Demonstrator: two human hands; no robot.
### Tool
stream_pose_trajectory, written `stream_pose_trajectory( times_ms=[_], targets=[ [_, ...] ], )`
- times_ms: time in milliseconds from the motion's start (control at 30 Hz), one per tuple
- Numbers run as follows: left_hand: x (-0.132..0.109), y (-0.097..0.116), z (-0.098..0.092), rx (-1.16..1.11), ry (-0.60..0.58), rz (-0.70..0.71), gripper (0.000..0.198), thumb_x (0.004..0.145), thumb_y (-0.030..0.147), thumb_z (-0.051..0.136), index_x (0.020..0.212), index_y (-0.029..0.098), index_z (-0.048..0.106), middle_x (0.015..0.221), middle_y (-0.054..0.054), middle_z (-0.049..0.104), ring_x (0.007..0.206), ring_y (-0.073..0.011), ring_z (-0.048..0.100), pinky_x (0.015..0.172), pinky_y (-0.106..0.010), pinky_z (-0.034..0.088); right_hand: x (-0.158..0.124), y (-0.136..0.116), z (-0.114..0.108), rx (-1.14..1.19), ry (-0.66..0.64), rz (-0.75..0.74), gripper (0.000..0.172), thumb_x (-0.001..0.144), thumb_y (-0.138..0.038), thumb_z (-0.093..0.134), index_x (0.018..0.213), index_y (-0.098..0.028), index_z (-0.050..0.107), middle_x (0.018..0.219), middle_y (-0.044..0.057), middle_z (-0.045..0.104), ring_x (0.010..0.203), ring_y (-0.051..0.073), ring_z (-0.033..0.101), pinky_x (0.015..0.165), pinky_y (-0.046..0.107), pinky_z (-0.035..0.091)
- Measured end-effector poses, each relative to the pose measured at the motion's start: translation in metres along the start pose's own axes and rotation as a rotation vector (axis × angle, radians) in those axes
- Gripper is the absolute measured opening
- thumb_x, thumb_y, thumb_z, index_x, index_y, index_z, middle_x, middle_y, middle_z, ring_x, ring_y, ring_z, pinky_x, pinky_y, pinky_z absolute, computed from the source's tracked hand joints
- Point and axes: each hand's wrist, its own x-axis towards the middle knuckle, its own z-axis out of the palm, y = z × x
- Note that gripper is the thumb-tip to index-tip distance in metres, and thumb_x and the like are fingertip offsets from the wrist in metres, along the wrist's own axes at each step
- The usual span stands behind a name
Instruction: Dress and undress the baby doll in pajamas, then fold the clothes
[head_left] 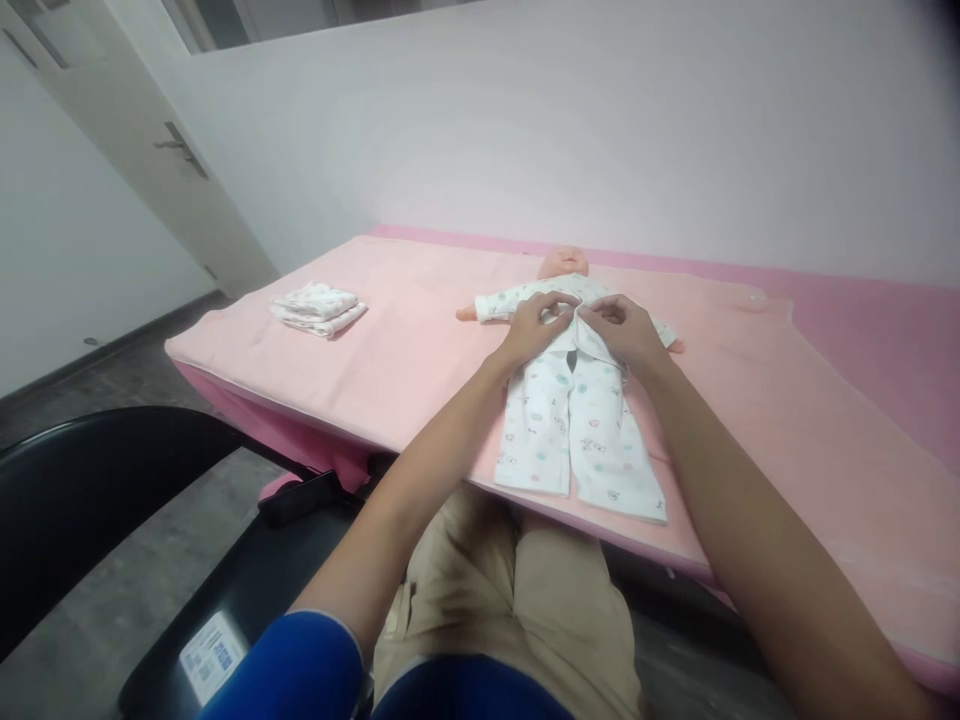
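A baby doll (564, 262) lies on its back on the pink-covered table (405, 370), arms spread, in a white outfit with small coloured prints. The printed garment legs (536, 430) lie flat towards me, side by side at the table's front edge. Over the doll's chest my left hand (541, 322) pinches the white fabric between thumb and fingers. Close beside it, my right hand (619, 328) pinches the adjoining edge of the same garment. The fingertips of both hands nearly meet at the garment's middle, and they cover part of the doll's torso.
A folded stack of printed white cloth (319, 308) lies on the table's left part. A black chair (247, 580) with a white label (213, 657) on it stands at the lower left. Behind the table rises a white wall (600, 130), with a door (142, 130) at the left.
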Motion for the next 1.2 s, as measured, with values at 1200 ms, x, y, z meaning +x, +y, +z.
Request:
stream_pose_trajectory(
  times_ms=[1200],
  targets=[
    [0.002,0.002,0.000,0.113,-0.064,-0.044,0.029,0.104,0.043,0.060,0.124,0.028,0.075,0.103,-0.005,0.067,0.106,-0.0253,0.059,0.106,-0.043,0.044,0.002,-0.001,0.002,0.045,0.024,0.061,0.024,0.074,-0.040,0.087,0.090,-0.025,0.077,0.092,0.005,0.076,0.095,0.027,0.070,0.090,0.042,0.059]
  ],
)
